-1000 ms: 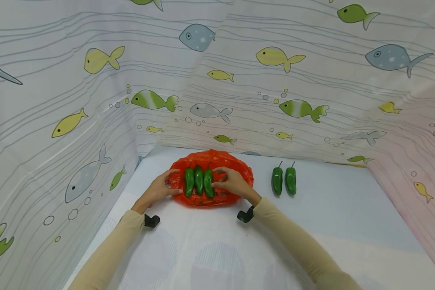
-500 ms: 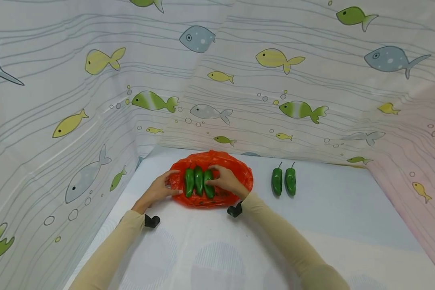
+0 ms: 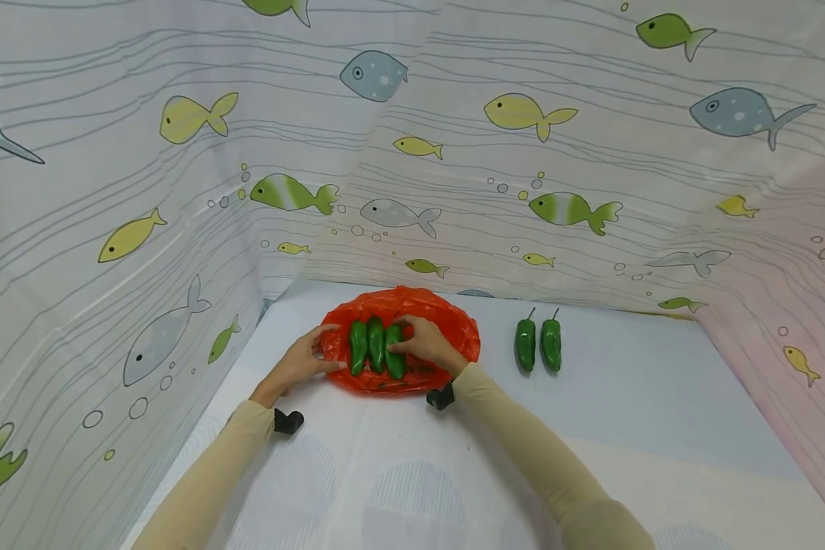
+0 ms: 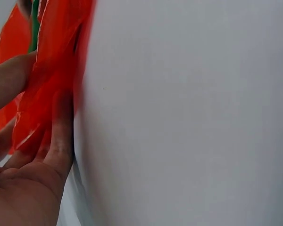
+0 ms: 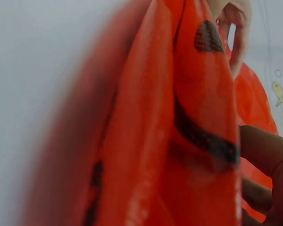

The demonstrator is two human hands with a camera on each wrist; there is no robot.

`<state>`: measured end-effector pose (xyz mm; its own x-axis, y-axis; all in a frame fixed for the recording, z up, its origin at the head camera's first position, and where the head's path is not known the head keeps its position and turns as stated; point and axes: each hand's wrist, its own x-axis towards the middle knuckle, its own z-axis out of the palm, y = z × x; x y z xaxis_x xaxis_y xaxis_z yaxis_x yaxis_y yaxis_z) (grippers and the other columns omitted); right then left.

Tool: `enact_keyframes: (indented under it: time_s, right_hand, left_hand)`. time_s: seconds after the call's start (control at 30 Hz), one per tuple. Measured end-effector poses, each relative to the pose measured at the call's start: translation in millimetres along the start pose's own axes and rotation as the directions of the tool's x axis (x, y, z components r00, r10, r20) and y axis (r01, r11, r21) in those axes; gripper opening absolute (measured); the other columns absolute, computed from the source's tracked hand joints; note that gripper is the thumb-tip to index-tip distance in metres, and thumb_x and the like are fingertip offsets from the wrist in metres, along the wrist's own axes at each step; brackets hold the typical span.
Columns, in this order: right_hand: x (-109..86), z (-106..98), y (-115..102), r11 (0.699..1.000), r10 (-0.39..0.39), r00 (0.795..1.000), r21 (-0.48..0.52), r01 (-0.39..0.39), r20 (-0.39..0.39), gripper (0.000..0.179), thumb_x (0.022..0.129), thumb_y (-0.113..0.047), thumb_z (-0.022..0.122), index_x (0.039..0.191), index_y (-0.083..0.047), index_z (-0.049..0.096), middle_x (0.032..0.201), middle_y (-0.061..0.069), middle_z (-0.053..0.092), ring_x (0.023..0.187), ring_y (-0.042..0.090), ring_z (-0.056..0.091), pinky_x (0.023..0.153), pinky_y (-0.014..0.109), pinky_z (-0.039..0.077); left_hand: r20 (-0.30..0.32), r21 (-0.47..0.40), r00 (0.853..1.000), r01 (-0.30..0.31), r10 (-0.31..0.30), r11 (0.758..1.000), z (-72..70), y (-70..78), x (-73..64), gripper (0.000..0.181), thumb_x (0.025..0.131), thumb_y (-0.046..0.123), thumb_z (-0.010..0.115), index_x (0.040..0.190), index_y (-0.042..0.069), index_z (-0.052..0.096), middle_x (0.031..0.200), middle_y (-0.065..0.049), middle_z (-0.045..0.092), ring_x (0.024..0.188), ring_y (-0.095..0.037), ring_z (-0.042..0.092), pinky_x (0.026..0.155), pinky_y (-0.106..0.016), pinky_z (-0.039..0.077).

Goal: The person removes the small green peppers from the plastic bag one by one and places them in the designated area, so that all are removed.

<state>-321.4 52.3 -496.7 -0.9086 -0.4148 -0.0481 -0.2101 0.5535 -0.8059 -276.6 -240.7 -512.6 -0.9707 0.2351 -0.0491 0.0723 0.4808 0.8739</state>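
Observation:
A red plastic bag [image 3: 447, 313] lies spread out with its sides raised, black print on it. Three glossy green chili peppers lie side by side inside: a left pepper [image 3: 358, 348], a middle pepper [image 3: 376, 345] and a right pepper [image 3: 395, 362]. My right hand [image 3: 426, 342] holds the right pepper, thumb and fingers at its right side and upper part. On the bag's left side, my left hand [image 3: 301, 360] grips the edge; in the left wrist view the thumb is inside the plastic and fingers [image 4: 61, 136] outside. Folds of the bag hide the peppers in the right wrist view.
Two more green chili peppers, one left [image 3: 525, 345] and one right [image 3: 551, 345], lie on the white table [image 3: 632, 382] right of the bag. A fish-patterned sheet [image 3: 467, 176] walls the back and sides. Black wrist mounts [image 3: 289, 421] hang under the sleeves.
My right hand has moved left onto the right pepper and closed its fingers on it. That pepper has shifted slightly toward me. The left hand has stayed at the bag's left edge.

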Motion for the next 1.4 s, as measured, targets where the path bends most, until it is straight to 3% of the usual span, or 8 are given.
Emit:
enact_keyframes:
  time_s: [0.37, 0.5, 0.7, 0.9, 1.17, 1.4]
  right_hand:
    - [-3.4, 1, 0, 0.996, 0.04, 0.999, 0.076, -0.039, -0.021, 0.059, 0.087, -0.025, 0.085, 0.139, -0.011, 0.062, 0.135, 0.01, 0.059, 0.116, 0.027, 0.056, 0.091, 0.038, 0.058]
    - [-4.9, 0, 2, 0.995, 0.057, 0.998, 0.077, -0.057, -0.002, 0.055, 0.086, -0.026, 0.086, 0.136, -0.014, 0.064, 0.13, 0.009, 0.06, 0.114, 0.026, 0.057, 0.087, 0.035, 0.059]
    - [-9.1, -5, 0, 0.994, 0.022, 1.0, 0.108, -0.023, 0.008, 0.054, 0.086, -0.025, 0.086, 0.135, -0.015, 0.064, 0.128, 0.008, 0.061, 0.112, 0.026, 0.058, 0.081, 0.033, 0.06]
    - [-14.0, -13, -6, 0.996, -0.001, 1.0, 0.091, 0.001, 0.004, 0.056, 0.086, -0.028, 0.086, 0.136, -0.018, 0.065, 0.128, 0.003, 0.061, 0.112, 0.023, 0.057, 0.084, 0.032, 0.058]
    - [-25.4, -22, -15, 0.998, -0.021, 1.0, 0.067, 0.022, -0.008, 0.056, 0.086, -0.033, 0.085, 0.137, -0.021, 0.065, 0.129, 0.0, 0.061, 0.114, 0.022, 0.057, 0.089, 0.036, 0.056]
    - [-33.3, -29, -19, 0.991, -0.02, 1.0, 0.135, 0.017, 0.02, 0.057, 0.087, -0.03, 0.085, 0.139, -0.021, 0.063, 0.128, 0.0, 0.062, 0.109, 0.024, 0.06, 0.088, 0.041, 0.059]
  left_hand:
    - [0.002, -0.025, 1.0, 0.019, -0.019, 1.0, -1.4, -1.9, 2.6, 0.085, 0.083, 0.015, 0.087, 0.154, 0.01, 0.042, 0.153, -0.024, 0.044, 0.136, -0.046, 0.046, 0.112, -0.058, 0.04]
    - [0.019, -0.026, 1.0, 0.02, -0.02, 0.999, -1.6, -2.4, 3.7, 0.085, 0.084, 0.016, 0.086, 0.156, 0.01, 0.04, 0.155, -0.025, 0.042, 0.138, -0.047, 0.043, 0.112, -0.06, 0.039]
    - [0.027, 0.009, 0.999, 0.023, -0.023, 1.0, -2.4, -2.3, 4.6, 0.087, 0.085, 0.018, 0.086, 0.157, 0.009, 0.037, 0.159, -0.027, 0.035, 0.143, -0.049, 0.036, 0.115, -0.062, 0.033]
    - [0.034, -0.037, 0.999, 0.024, -0.023, 0.999, -2.7, -0.6, 3.8, 0.088, 0.084, 0.014, 0.086, 0.157, 0.008, 0.037, 0.156, -0.026, 0.037, 0.14, -0.047, 0.04, 0.114, -0.059, 0.037]
    - [0.039, -0.021, 0.999, 0.026, -0.025, 0.999, -2.9, -1.6, 4.6, 0.088, 0.085, 0.017, 0.086, 0.157, 0.008, 0.036, 0.159, -0.027, 0.033, 0.143, -0.05, 0.036, 0.115, -0.061, 0.033]
    - [0.036, -0.008, 0.999, 0.02, -0.02, 1.0, -3.2, -1.2, 4.0, 0.087, 0.085, 0.016, 0.085, 0.157, 0.008, 0.036, 0.158, -0.028, 0.035, 0.142, -0.049, 0.037, 0.115, -0.061, 0.034]
